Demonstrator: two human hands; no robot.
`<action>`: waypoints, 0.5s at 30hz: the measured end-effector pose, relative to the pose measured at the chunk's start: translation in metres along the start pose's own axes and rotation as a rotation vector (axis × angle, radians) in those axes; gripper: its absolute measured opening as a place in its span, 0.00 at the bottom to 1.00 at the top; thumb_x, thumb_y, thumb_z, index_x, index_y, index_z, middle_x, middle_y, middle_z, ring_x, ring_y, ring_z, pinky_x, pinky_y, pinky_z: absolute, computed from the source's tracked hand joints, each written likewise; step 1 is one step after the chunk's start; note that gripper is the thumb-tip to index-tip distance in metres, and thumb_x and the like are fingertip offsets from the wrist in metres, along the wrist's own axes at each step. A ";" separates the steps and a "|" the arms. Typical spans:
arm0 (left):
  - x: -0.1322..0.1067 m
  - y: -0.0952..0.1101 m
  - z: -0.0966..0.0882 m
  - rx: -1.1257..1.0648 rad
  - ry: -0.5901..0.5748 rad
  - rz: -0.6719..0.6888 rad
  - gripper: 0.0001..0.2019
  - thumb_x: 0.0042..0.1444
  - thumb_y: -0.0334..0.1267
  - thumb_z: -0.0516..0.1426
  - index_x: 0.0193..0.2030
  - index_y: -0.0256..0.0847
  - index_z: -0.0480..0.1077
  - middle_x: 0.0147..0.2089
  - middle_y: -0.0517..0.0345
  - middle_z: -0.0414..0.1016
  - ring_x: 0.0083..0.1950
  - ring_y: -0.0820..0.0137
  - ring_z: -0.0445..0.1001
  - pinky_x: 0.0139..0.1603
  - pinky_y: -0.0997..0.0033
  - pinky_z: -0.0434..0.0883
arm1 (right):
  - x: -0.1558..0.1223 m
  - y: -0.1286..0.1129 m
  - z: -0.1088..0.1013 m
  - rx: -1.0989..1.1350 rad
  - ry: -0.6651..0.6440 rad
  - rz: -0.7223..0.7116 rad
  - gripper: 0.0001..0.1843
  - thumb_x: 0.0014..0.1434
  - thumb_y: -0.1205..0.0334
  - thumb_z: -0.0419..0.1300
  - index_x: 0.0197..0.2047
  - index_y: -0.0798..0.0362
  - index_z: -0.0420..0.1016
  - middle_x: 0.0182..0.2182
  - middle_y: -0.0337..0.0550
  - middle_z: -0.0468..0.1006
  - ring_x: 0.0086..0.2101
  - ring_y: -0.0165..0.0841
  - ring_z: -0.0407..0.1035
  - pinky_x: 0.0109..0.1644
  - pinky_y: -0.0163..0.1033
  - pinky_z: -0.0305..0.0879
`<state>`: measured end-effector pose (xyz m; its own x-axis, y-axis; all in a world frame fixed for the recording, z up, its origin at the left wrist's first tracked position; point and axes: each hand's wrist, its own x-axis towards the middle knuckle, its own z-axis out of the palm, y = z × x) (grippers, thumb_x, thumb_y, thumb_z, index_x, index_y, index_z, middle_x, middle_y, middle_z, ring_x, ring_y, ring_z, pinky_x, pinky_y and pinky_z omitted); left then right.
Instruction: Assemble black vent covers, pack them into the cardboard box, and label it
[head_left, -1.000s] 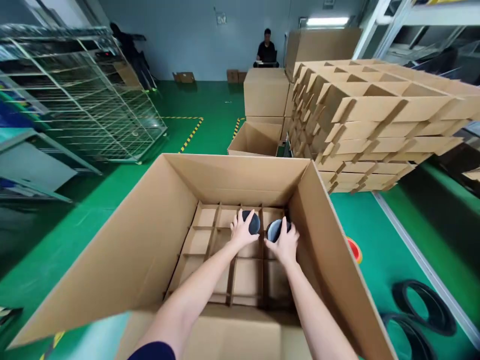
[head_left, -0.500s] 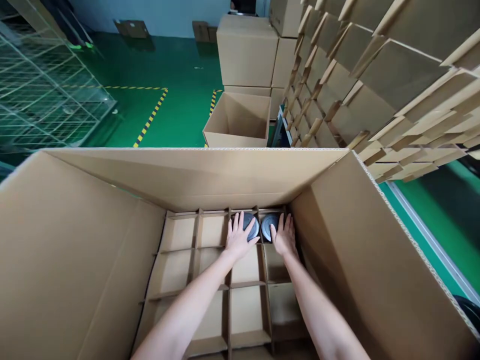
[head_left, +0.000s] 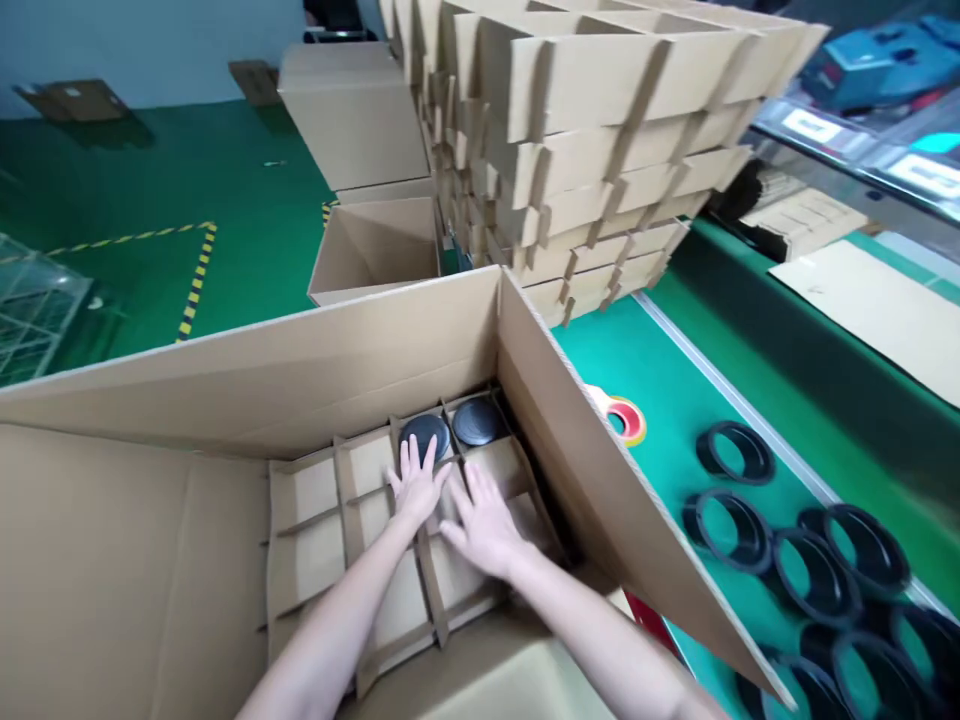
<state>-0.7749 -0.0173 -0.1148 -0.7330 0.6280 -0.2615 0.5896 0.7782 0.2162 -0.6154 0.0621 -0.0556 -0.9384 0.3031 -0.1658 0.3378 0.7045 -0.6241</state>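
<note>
hands [head_left: 417, 483] [head_left: 484, 530] open, empty, over cardbd dividers [head_left: 431, 590]

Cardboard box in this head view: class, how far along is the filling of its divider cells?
Done: a black disc and a second black disc sit in far cells of the cardboard divider. In hand: nothing; the left hand and right hand lie open over the cells. Left: the other cells look empty, and black rings lie nearby, perhaps unrelated.

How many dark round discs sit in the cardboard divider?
2: one dark disc beyond the left hand, another dark disc to its right, both in back cells; the right hand could hide more.
</note>
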 end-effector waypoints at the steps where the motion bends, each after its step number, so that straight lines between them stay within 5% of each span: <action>1: -0.014 0.005 -0.002 0.001 0.002 0.011 0.31 0.66 0.51 0.43 0.73 0.44 0.48 0.77 0.42 0.34 0.77 0.49 0.34 0.68 0.28 0.44 | -0.031 -0.013 -0.005 0.048 -0.020 -0.076 0.43 0.64 0.47 0.60 0.74 0.55 0.46 0.72 0.61 0.41 0.70 0.53 0.36 0.71 0.59 0.45; 5: -0.084 0.031 -0.016 -0.062 0.090 0.225 0.35 0.61 0.54 0.45 0.65 0.25 0.59 0.64 0.27 0.64 0.66 0.46 0.61 0.62 0.40 0.63 | -0.153 -0.030 -0.032 0.158 -0.006 -0.313 0.29 0.69 0.48 0.55 0.66 0.57 0.62 0.65 0.53 0.63 0.66 0.41 0.54 0.71 0.44 0.51; 8: -0.138 0.068 -0.023 -0.158 0.300 0.371 0.30 0.58 0.57 0.46 0.46 0.28 0.70 0.40 0.34 0.75 0.44 0.49 0.74 0.52 0.46 0.71 | -0.240 0.002 -0.051 0.155 0.086 -0.299 0.20 0.72 0.54 0.49 0.59 0.57 0.69 0.54 0.45 0.77 0.55 0.33 0.68 0.64 0.35 0.60; 11: -0.204 0.137 -0.015 -0.282 0.345 0.606 0.21 0.59 0.54 0.52 0.45 0.38 0.70 0.37 0.46 0.74 0.35 0.58 0.73 0.45 0.53 0.73 | -0.344 0.061 -0.077 0.141 0.389 -0.023 0.17 0.71 0.58 0.49 0.55 0.54 0.72 0.50 0.44 0.79 0.50 0.32 0.71 0.59 0.36 0.66; 15: -0.303 0.284 0.027 -0.406 0.012 1.005 0.15 0.63 0.46 0.51 0.48 0.40 0.71 0.44 0.46 0.75 0.46 0.58 0.76 0.47 0.59 0.76 | -0.504 0.145 -0.112 -0.029 0.792 0.675 0.20 0.67 0.63 0.52 0.60 0.55 0.69 0.57 0.53 0.72 0.58 0.42 0.65 0.63 0.51 0.61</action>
<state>-0.3760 0.0134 0.0002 0.0181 0.9759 0.2175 0.7676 -0.1529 0.6224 -0.0853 0.0826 0.0229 -0.2408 0.9671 0.0814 0.7866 0.2436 -0.5673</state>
